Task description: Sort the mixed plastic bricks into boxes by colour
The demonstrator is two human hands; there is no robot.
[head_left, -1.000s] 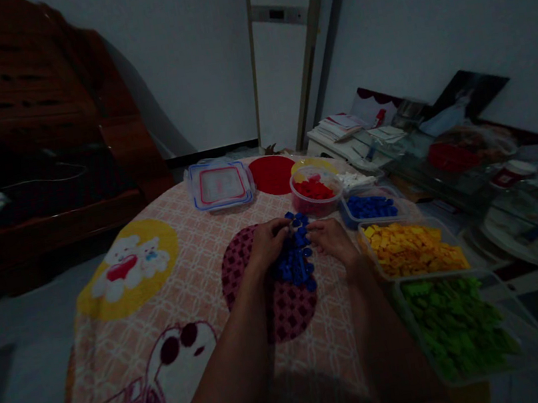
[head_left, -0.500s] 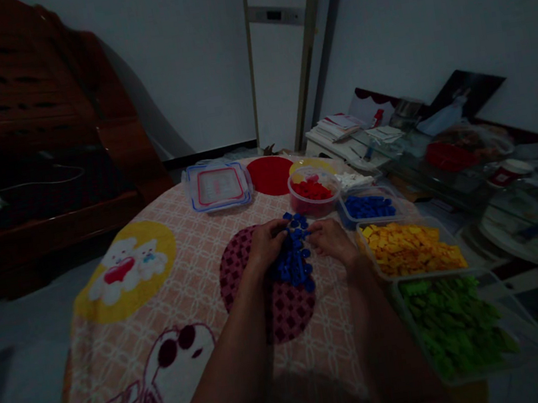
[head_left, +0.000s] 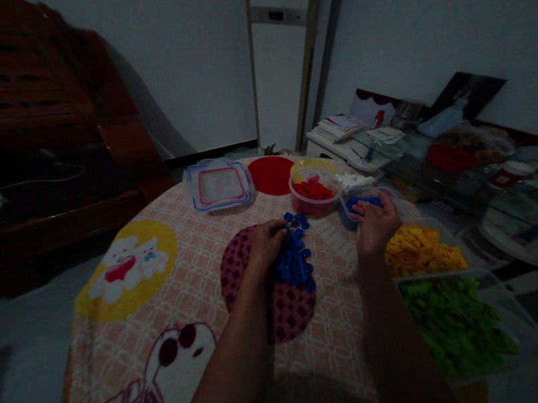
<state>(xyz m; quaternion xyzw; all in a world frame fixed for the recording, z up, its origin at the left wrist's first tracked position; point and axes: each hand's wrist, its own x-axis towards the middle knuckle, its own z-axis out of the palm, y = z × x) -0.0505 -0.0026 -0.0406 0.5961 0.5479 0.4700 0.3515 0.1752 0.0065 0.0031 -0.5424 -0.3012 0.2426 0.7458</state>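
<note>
A cluster of joined blue pieces (head_left: 296, 259) lies on a round table (head_left: 176, 289) with a patterned cloth. My left hand (head_left: 266, 244) rests on the cluster's left side, fingers curled against it. My right hand (head_left: 376, 222) is over the small container of blue pieces (head_left: 361, 202), fingers bent down into it; what they hold is hidden. A round tub of red pieces (head_left: 315, 192) stands just beyond the cluster.
Along the table's right edge sit trays of yellow pieces (head_left: 423, 251) and green pieces (head_left: 454, 325). Clear lids (head_left: 219, 185) and a red lid (head_left: 272, 174) lie at the far side. Cluttered papers and dishes (head_left: 454, 153) fill the floor to the right; dark wooden furniture (head_left: 28, 143) stands left.
My right hand has left the blue cluster and moved right and away to the container of blue pieces. My left hand stays on the cluster.
</note>
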